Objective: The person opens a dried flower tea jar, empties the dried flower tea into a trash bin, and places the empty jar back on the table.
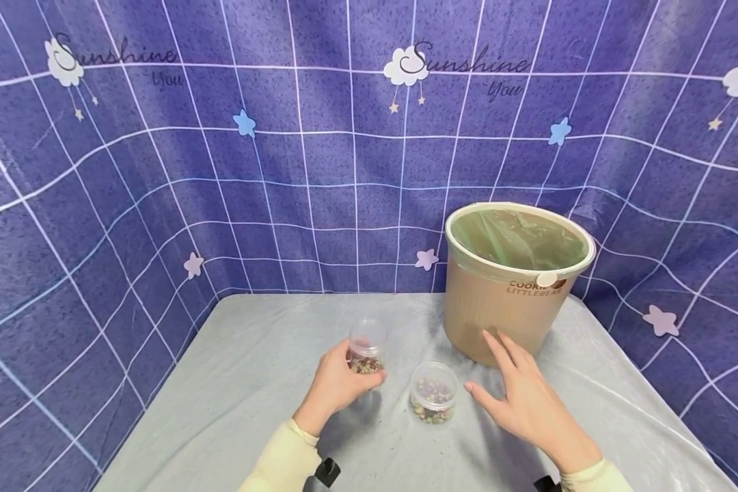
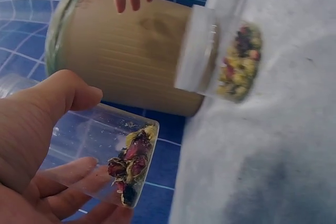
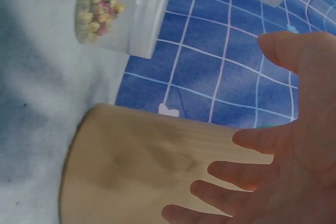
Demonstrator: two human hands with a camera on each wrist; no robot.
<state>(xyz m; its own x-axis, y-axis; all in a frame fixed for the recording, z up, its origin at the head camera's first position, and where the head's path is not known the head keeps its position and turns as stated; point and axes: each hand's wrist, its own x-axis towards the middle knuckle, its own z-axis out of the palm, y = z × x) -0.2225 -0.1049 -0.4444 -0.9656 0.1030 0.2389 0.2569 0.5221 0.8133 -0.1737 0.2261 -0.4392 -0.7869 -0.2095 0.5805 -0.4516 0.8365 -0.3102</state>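
Note:
My left hand [image 1: 338,380] grips a clear plastic jar [image 1: 367,348] around its side. Dried rosebuds and other dried flowers [image 2: 131,163] lie at the bottom of that jar in the left wrist view. A second clear jar [image 1: 434,393], with a lid and dried flowers inside, stands upright on the table between the hands. To the right of it, my right hand [image 1: 525,403] hovers with fingers spread and nothing in it. The right wrist view shows those spread fingers [image 3: 233,174] apart from the lidded jar [image 3: 123,11].
A beige bin [image 1: 504,314] with a green liner bag [image 1: 523,239] stands at the back right, behind my right hand. A pale grey cloth [image 1: 252,383] covers the table. Blue gridded curtain [image 1: 344,157] hangs behind and at both sides.

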